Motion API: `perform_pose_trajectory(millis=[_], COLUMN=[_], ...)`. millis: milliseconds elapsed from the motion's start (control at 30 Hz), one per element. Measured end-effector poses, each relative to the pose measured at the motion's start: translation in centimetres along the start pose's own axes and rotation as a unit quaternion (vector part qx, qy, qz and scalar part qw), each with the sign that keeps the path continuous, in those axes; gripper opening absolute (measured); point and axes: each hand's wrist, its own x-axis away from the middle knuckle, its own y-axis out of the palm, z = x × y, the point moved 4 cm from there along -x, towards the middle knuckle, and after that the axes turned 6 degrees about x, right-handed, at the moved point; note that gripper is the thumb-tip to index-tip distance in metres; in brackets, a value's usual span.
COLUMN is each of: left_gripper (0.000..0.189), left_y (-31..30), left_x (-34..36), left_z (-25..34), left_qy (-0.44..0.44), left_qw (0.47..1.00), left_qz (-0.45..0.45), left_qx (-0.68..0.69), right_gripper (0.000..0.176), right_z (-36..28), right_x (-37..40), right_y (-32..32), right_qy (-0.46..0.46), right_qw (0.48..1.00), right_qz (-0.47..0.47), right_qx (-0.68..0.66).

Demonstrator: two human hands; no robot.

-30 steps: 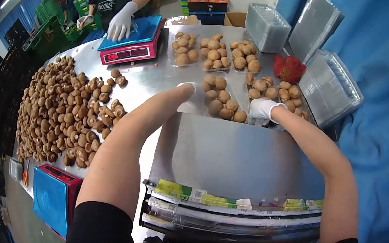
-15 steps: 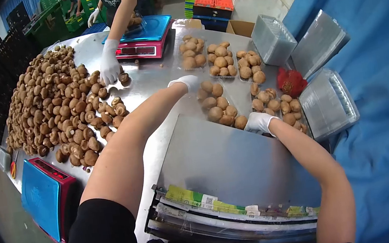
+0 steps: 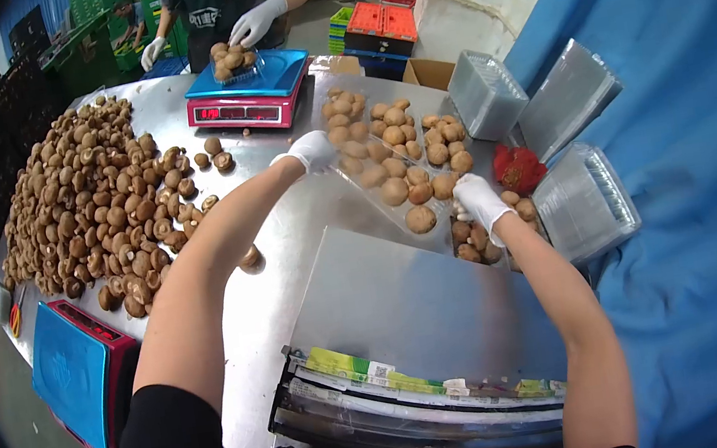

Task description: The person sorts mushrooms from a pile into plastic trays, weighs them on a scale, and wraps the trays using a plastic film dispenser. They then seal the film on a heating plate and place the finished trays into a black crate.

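Observation:
My left hand [image 3: 312,153], in a white glove, is closed at the left end of a hazy sheet of clear plastic film [image 3: 377,196]. The film stretches over brown mushrooms [image 3: 394,191] in a clear tray. My right hand [image 3: 481,199], also gloved, is closed with its fingertips at the right side of that film, above another tray of mushrooms [image 3: 471,240]. Glare and blur hide the exact film edges. In front of the trays lies the metal plate of a wrapping stand [image 3: 387,293], with a green-and-white label strip [image 3: 379,370] along its near edge.
A large mushroom pile [image 3: 90,207] covers the table's left. Across the table, a co-worker's gloved hand [image 3: 257,21] is above a filled tray on a blue-topped scale [image 3: 253,92]. Another scale [image 3: 77,373] is at lower left. Clear tray stacks [image 3: 589,201] and a red bundle [image 3: 517,167] are right.
My left hand has moved left and my right hand slightly up, with film now spread between them. The co-worker's hand has left the pile and is now over the tray on the scale.

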Motion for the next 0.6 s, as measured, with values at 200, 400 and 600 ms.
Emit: perform_pose_trajectory(millis=[200,400,600], left_gripper=[0.013,0.019,0.023], left_y=[-3.2,0.6,5.4], left_x=[8.6,20.1,27.2], left_z=[5.4,7.9,7.7], left_qy=[0.01,0.012,0.097], left_qw=[0.98,0.973,0.974], left_qz=[0.014,-0.039,-0.055], left_qx=[0.199,0.226,0.195], right_gripper=[0.02,0.019,0.016], right_z=[-3.2,0.1,5.3], right_x=[4.3,15.5,23.2], right_y=[-6.6,-9.8,-9.3], right_qy=[-0.121,-0.111,-0.101], right_qw=[0.989,0.991,0.993], right_qz=[0.034,0.031,0.054], right_qx=[-0.079,-0.072,-0.043])
